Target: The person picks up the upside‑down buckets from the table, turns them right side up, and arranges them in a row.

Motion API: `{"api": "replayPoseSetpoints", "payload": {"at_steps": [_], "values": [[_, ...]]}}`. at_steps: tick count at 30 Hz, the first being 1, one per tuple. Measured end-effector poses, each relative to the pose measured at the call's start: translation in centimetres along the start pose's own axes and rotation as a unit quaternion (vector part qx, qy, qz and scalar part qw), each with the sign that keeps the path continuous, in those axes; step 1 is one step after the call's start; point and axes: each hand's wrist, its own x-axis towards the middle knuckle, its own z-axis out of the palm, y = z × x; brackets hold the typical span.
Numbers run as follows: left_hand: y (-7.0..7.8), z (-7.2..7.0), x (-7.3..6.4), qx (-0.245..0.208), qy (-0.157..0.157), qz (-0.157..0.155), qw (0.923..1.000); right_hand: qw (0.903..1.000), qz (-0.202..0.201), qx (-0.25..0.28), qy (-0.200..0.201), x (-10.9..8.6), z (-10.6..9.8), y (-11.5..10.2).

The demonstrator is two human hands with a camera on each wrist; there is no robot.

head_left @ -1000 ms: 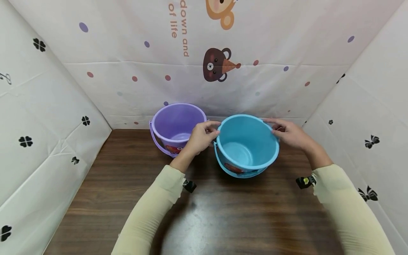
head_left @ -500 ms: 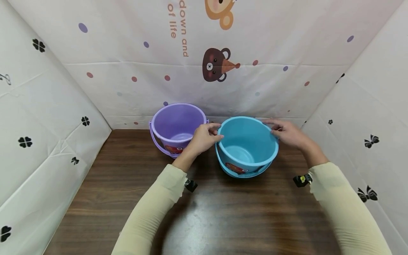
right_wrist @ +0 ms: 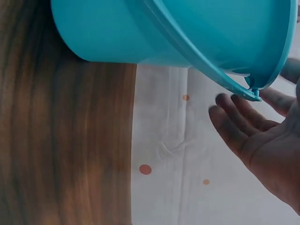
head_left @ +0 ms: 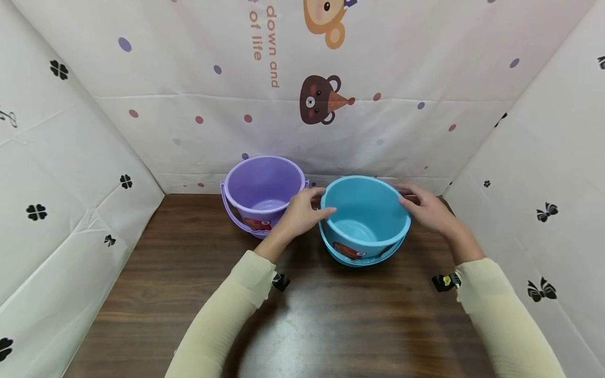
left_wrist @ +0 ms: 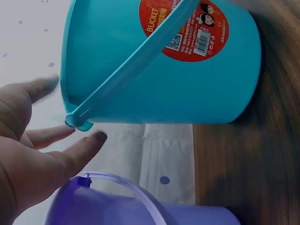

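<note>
A blue bucket (head_left: 356, 233) stands upright on the table, its handle lowered over the front. On its side, in the left wrist view, is a round red label (left_wrist: 201, 35). My left hand (head_left: 302, 212) is at the left of its rim, thumb over the opening and fingers outside, spread and loose with a gap to the rim. At the right of the rim, my right hand (head_left: 427, 210) has its fingers extended outside near the handle joint (right_wrist: 254, 91); contact there is hard to tell. A purple bucket (head_left: 241, 194) stands left of the blue one, just behind my left hand.
Both buckets stand at the back of a dark wood table (head_left: 189, 299), close to a white patterned cloth wall (head_left: 189, 142). Similar cloth walls rise at the left (head_left: 71, 157) and right (head_left: 520, 168).
The blue bucket has settled slightly lower and its handle has dropped to the front. My hands have loosened from its rim. The purple bucket has stayed in place.
</note>
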Motion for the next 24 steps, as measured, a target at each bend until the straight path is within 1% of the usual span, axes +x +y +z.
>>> {"api": "replayPoseSetpoints", "payload": {"at_steps": [3, 5, 8, 11, 14, 16, 21, 24], "values": [[-0.1, -0.1, -0.6, 0.019, 0.001, 0.026, 0.9995, 0.9997, 0.005, 0.019, 0.012, -1.2, 0.6, 0.2], [0.0, -0.1, -1.1, 0.041, 0.003, 0.033, 0.9986, 0.9995, 0.006, 0.026, 0.019, -2.2, 0.9, 0.2], [0.1, 0.0, -1.8, 0.062, 0.010, 0.045, 0.9970, 0.9991, -0.003, 0.029, 0.029, -3.4, 1.4, 0.5], [0.3, 0.3, -2.5, 0.075, 0.014, 0.053, 0.9957, 0.9992, -0.009, 0.029, 0.024, -4.3, 1.7, 0.7], [0.4, 0.6, -3.0, 0.079, 0.011, 0.057, 0.9952, 0.9995, -0.012, 0.021, 0.021, -4.8, 2.1, 0.8], [0.5, 1.0, -3.2, 0.079, 0.013, 0.056, 0.9952, 0.9994, -0.014, 0.015, 0.026, -4.9, 2.3, 0.8], [0.5, 1.8, -3.5, 0.086, 0.027, 0.058, 0.9942, 0.9986, -0.030, 0.033, 0.028, -5.1, 2.7, 0.7], [0.6, 2.1, -3.5, 0.104, 0.025, 0.051, 0.9930, 0.9985, -0.029, 0.041, 0.021, -5.1, 2.7, 0.4]]}}
